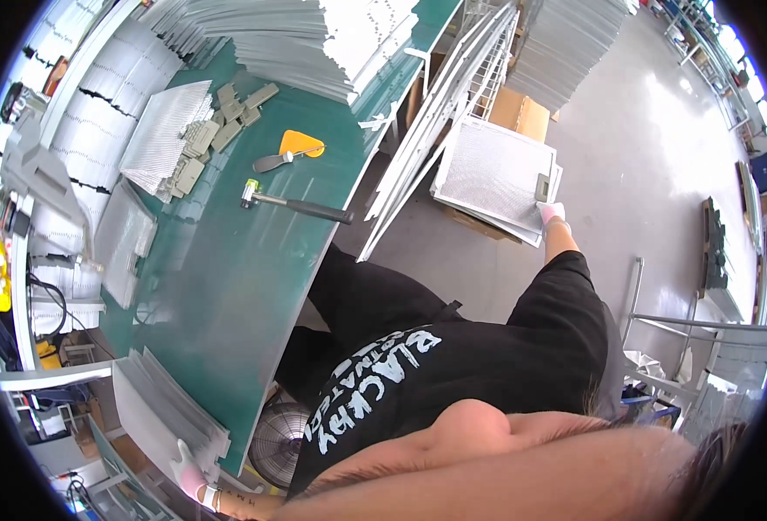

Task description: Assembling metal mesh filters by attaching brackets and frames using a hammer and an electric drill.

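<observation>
At the right hand [553, 212] lie (rectangular) mesh panels [492, 165].

Bright; glare on floor [661, 87]; edges bent, corners black

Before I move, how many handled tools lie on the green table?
2: the hammer, its handle toward the table's edge, and the grey-handled tool just above it in the picture, by the orange piece. Others may be hidden.

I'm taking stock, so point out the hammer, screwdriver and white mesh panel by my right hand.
Hammer [307, 207]: head view, on its handle.
Screwdriver [276, 161]: head view, on its handle.
Mesh panel [496, 165]: head view, mid-mesh.
</observation>
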Demonstrator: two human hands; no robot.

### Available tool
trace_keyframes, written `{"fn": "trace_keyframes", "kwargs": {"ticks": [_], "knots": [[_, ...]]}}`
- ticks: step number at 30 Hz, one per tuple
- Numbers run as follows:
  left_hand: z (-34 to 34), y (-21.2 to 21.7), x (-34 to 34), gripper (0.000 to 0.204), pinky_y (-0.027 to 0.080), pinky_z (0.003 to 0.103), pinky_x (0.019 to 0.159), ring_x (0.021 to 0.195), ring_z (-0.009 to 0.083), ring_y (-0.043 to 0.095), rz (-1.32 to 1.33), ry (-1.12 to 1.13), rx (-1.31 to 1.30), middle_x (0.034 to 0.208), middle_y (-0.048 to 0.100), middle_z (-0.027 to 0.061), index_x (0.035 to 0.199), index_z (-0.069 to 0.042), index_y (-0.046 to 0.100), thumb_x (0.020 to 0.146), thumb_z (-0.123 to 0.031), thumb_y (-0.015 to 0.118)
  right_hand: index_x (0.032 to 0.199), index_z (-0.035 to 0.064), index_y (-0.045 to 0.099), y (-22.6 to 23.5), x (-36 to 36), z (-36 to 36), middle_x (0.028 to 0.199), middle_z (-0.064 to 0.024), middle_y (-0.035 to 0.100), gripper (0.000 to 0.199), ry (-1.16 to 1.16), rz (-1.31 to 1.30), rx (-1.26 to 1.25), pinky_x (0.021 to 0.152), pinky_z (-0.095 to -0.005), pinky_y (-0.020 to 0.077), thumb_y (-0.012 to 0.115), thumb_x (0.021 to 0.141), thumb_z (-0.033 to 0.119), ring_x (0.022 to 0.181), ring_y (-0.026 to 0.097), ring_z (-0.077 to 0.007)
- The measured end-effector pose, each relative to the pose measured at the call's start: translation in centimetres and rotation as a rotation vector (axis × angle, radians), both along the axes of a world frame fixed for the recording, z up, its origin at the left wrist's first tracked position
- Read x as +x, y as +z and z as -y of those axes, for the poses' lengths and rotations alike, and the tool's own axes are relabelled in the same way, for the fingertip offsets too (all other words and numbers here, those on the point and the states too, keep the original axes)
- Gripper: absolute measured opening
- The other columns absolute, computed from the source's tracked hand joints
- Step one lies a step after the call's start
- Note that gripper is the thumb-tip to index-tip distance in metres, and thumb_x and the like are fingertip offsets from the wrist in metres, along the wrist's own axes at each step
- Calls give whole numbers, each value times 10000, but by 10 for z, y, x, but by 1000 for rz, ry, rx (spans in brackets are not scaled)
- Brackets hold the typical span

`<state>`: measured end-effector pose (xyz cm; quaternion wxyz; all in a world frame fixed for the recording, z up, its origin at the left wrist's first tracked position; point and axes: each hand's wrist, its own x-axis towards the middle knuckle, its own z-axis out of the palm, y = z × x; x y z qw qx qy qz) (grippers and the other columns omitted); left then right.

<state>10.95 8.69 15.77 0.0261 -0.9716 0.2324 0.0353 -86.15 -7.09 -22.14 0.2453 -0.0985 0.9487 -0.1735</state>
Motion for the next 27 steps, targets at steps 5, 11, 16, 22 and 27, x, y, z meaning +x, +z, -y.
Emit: {"fn": "trace_keyframes", "kwargs": {"ticks": [5,11,16,22,27], "knots": [[10,-9,-5,932,369,420,1097,1308,422,484,20,-19,-75,1389,518,303,1385,113,459,885,-670,536,1286,16,623,-12,-5,-28,1312,-183,628,610,309,111,136,1006,-369,460,714,830,412,1210,605,-317],[-14,11,4,897,389,432,1074,1276,430,501,94,-119,72,1360,535,311,1345,105,509,882,-662,554,1258,76,615,54,75,-8,1289,-239,593,571,-127,-148,84,1021,-472,478,695,820,433,1177,609,-393],[1,72,8,711,415,414,1040,1245,410,531,-256,-189,-298,1277,570,333,1302,63,564,939,-548,552,1259,77,600,71,95,13,1267,-220,563,494,97,-583,-327,999,-502,454,702,840,318,1186,551,-382],[-59,115,75,416,440,268,512,587,120,547,-466,-99,-313,777,597,-14,1192,-68,620,959,-412,641,1220,30,598,116,210,77,1216,-201,567,376,741,-652,-881,1030,-465,399,659,855,98,1169,528,-373],[-95,176,-14,633,376,370,1105,1300,231,507,-269,-358,-709,1412,539,146,1410,13,501,998,-467,517,1200,30,597,206,338,106,1207,-190,570,398,1135,-539,-1241,1024,-467,398,674,811,-11,1162,523,-371]]}}
